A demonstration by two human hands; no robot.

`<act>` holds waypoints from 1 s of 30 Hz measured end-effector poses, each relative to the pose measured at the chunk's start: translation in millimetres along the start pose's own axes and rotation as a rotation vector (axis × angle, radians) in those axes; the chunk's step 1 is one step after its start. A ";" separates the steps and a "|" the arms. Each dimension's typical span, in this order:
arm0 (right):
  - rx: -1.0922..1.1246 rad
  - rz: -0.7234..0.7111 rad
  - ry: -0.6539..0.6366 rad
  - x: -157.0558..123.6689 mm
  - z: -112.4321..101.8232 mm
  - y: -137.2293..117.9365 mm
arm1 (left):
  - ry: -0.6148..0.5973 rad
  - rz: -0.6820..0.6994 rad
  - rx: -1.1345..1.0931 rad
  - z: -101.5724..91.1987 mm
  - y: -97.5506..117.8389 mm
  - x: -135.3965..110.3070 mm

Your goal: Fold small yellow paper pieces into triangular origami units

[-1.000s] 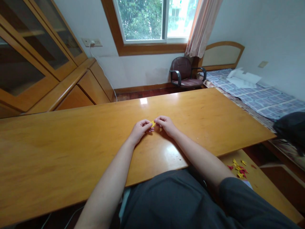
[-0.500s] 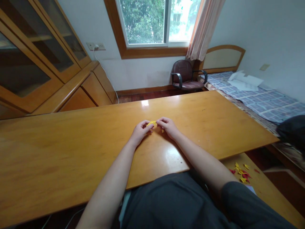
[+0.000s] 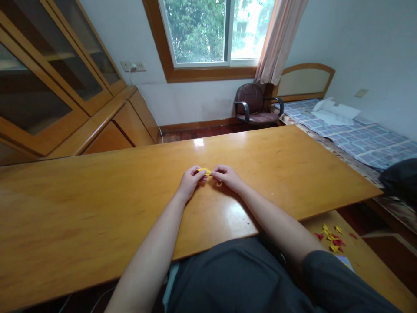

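Note:
A small folded piece of yellow paper (image 3: pixel 205 171) is held between my two hands, just above the wooden table (image 3: pixel 97 208). My left hand (image 3: pixel 190 181) pinches its left part between thumb and fingers. On the other side, my right hand (image 3: pixel 228 177) has its thumb and forefinger closed on the right tip. Fingers cover parts of the paper, so its full shape is hard to make out.
Several yellow and red folded paper figures (image 3: pixel 332 240) lie on a lower wooden surface (image 3: pixel 374 269) at right. Beyond the table stand a maroon armchair (image 3: pixel 250 100) and a bed (image 3: pixel 355 134). A glass-door cabinet (image 3: pixel 61 87) is at left.
The yellow paper has shifted slightly left and tilted the other way, its right end now lower. My right hand has moved a little left and down; both hands keep their grip.

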State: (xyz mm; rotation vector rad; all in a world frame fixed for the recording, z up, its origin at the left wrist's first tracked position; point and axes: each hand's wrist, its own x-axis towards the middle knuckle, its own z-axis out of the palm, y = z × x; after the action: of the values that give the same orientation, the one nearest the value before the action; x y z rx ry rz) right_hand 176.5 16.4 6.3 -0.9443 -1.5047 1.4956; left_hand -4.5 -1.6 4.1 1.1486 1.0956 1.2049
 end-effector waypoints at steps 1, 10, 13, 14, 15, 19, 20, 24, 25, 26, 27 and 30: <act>-0.004 -0.003 -0.003 0.3 0.1 0.6 | -0.011 -0.001 0.015 -0.3 0.5 -0.4; 0.023 -0.010 0.023 3.3 -1.9 4.2 | -0.018 -0.037 0.007 -0.6 -1.5 0.7; 0.037 -0.022 0.047 3.6 -0.8 2.3 | -0.025 -0.013 -0.029 -0.6 -3.3 1.8; 0.042 -0.025 0.056 3.7 -0.5 2.0 | -0.031 -0.003 -0.042 -0.6 -3.6 2.1; 0.045 -0.029 0.062 3.8 -0.3 2.0 | -0.036 0.004 -0.052 -0.5 -3.7 2.3; 0.044 -0.012 0.043 3.9 -0.6 3.6 | -0.023 0.019 -0.051 -0.8 -4.2 2.6; 0.039 0.000 0.031 3.9 -0.9 4.2 | -0.016 0.020 -0.046 -1.0 -4.2 2.6; 0.017 0.008 0.015 4.3 -1.7 5.8 | -0.008 0.014 -0.007 -0.6 -2.2 1.4; 0.010 0.001 0.021 4.4 -1.8 5.8 | -0.011 0.013 0.010 -0.2 -1.3 1.0; 0.004 -0.005 0.025 4.5 -1.9 5.4 | -0.017 0.014 0.028 0.1 -0.3 0.5; 0.000 -0.007 0.028 4.5 -2.0 4.7 | -0.023 0.015 0.044 0.4 0.4 0.1; -0.009 -0.002 0.018 3.8 -1.9 2.0 | -0.036 0.021 0.073 0.4 0.8 -0.2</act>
State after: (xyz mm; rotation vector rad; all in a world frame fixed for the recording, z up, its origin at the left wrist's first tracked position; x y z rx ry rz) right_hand 176.7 20.6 4.5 -0.9584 -1.5003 1.4768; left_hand -4.3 -1.8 4.9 1.2361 1.1097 1.1644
